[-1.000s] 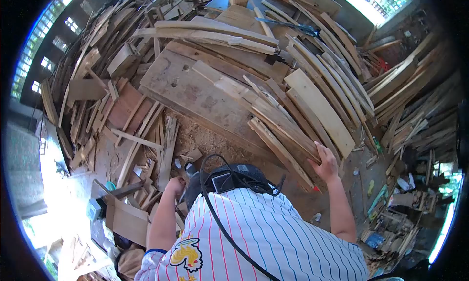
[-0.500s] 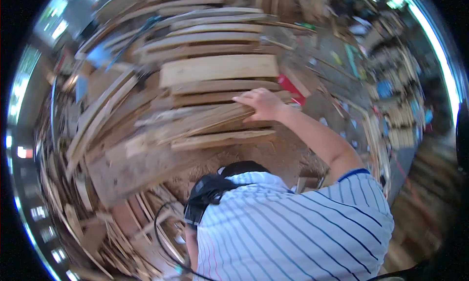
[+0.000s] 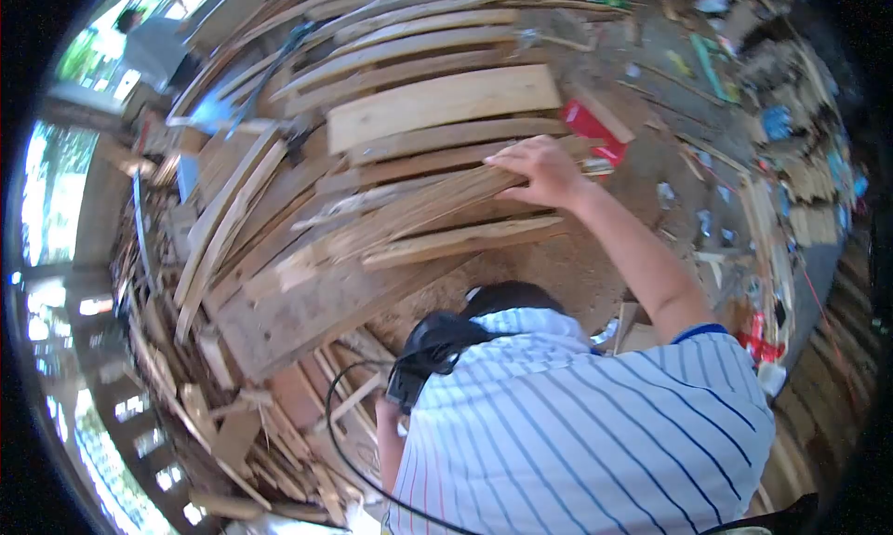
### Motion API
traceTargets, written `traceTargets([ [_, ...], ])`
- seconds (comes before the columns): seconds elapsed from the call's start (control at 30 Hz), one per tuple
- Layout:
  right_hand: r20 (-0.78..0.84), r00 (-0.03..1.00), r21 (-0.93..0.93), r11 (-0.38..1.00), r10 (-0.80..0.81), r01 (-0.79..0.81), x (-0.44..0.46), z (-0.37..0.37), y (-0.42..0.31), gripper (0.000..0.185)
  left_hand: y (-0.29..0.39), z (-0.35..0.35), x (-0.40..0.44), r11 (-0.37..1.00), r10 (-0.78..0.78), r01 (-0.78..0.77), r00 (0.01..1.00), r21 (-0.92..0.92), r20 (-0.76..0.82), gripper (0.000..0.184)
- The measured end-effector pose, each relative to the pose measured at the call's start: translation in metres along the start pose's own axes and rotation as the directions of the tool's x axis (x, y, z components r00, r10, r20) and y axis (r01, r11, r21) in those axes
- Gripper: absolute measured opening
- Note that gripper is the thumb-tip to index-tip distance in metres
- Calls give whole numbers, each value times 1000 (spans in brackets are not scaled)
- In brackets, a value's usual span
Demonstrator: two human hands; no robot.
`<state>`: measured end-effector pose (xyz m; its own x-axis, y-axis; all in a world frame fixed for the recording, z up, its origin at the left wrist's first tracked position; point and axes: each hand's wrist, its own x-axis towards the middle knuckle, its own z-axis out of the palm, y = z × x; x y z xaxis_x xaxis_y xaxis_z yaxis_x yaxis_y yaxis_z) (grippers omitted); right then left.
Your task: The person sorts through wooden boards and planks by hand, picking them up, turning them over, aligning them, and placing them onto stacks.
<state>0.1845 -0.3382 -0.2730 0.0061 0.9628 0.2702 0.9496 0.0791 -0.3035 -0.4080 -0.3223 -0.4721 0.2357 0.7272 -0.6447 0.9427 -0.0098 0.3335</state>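
Note:
My right hand [image 3: 547, 170] is closed around the near right part of a rough wooden plank [image 3: 400, 220], fingers over its top and thumb along its lower edge. The plank lies tilted across other boards, its left end pointing toward the lower left. Just below it rests a shorter plank with a rough edge [image 3: 465, 242]. Above it are several stacked boards, among them a wide pale board [image 3: 446, 105]. On my left side only a forearm [image 3: 389, 442] shows; that hand is hidden behind a black strapped object [image 3: 430, 349] at my chest.
A red box [image 3: 595, 130] lies at the boards' right ends. Two long planks [image 3: 228, 228] lean at the left. Scrap wood [image 3: 279, 442] piles up at lower left, and more wood bundles [image 3: 809, 181] stand at right. Another person [image 3: 153, 51] is at the far upper left.
My view has shifted, so the boards sit higher and further right in the picture. My right hand stays on the same plank, with no clear movement of it against the other boards.

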Motion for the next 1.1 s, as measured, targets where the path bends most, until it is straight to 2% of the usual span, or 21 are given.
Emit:
traceTargets([
  [0.03,22,1000,-4,1000,15,-14,3,-3,-4,56,-20,0,-18,999,-53,52,998,-9,-23,34],
  [0.07,26,999,30,999,-20,20,6,-4,-8,56,-86,38,-12,995,-98,97,994,-21,-43,34],
  [0.1,18,1000,-9,1000,5,-5,7,-5,-10,56,-75,37,-13,939,-220,227,974,-258,57,36],
  [0.13,10,999,-54,998,35,-35,9,-3,-13,55,-73,39,-17,891,-115,82,992,-447,-47,32],
  [0.23,45,997,-16,998,56,-55,14,4,-18,56,-52,30,-21,871,-125,83,991,-484,-55,29],
  [0.3,56,998,-29,999,21,-19,18,8,-20,54,-20,20,-37,942,-190,200,980,-268,63,27],
  [0.33,49,999,-22,1000,16,-15,20,9,-21,55,-25,30,-33,922,-202,226,974,-316,106,27],
  [0.37,40,999,-12,1000,9,-9,24,10,-23,56,-28,35,-39,952,-167,171,985,-255,36,29],
  [0.43,76,997,-37,999,-7,10,25,7,-22,64,-32,45,-47,968,-205,204,979,-150,7,32],
  [0.47,97,995,-65,998,-3,10,27,6,-24,71,-73,71,-65,960,-223,220,975,-173,2,32],
  [0.53,144,989,-130,992,11,8,31,-1,-36,80,-98,103,-36,857,-178,188,982,-480,66,33],
  [0.57,179,982,-203,979,58,-21,32,-4,-41,89,-95,97,-67,839,-193,198,979,-506,61,33],
  [0.6,230,968,-234,971,105,-49,35,-4,-47,100,-71,88,-84,894,-234,235,971,-380,51,32],
  [0.67,251,965,-228,973,80,-22,41,2,-56,100,-39,60,-84,940,-290,294,956,-174,45,32],
  [0.7,261,961,-226,973,95,-35,42,5,-60,100,-51,75,-84,921,-319,327,945,-211,75,33],
  [0.77,307,950,-216,976,65,3,48,10,-66,102,-3,35,-101,850,-411,441,897,-287,160,34],
  [0.83,306,952,-160,987,32,18,57,17,-77,104,-23,53,-96,898,-306,332,943,-287,131,34],
  [0.9,352,936,-120,992,8,37,66,12,-96,105,-28,65,-95,917,-331,330,943,-224,34,34],
  [1.0,325,946,-65,997,-16,39,79,7,-111,102,-9,54,-102,848,-390,370,921,-379,26,33],
  [1.03,261,965,-12,999,-41,46,82,5,-112,97,-5,52,-105,832,-398,377,916,-408,36,32],
  [1.1,210,974,48,996,-84,76,93,-3,-127,92,-15,74,-107,768,-417,368,909,-524,26,29],
])
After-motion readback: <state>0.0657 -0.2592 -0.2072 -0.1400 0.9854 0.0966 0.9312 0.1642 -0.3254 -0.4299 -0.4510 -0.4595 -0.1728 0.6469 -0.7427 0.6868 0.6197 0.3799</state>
